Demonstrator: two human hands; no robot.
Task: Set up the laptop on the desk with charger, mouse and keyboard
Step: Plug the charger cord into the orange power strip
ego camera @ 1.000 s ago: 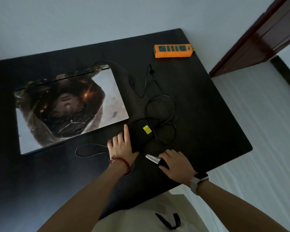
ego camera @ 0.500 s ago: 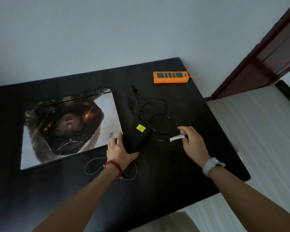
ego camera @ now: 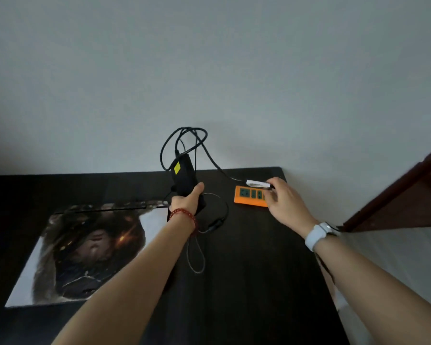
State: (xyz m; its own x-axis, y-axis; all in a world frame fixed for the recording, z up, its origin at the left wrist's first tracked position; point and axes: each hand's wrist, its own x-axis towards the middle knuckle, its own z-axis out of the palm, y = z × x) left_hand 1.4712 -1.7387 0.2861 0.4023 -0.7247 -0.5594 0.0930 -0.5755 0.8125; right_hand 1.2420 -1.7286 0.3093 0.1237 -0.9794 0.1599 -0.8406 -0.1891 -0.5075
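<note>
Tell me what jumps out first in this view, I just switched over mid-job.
The orange power strip at the desk's far right corner stands out most, with the right hand holding the plug just above it. The left hand grips the black charger brick raised off the desk, its cables looping against the wall. The closed laptop with a picture on its lid lies at left.
</note>
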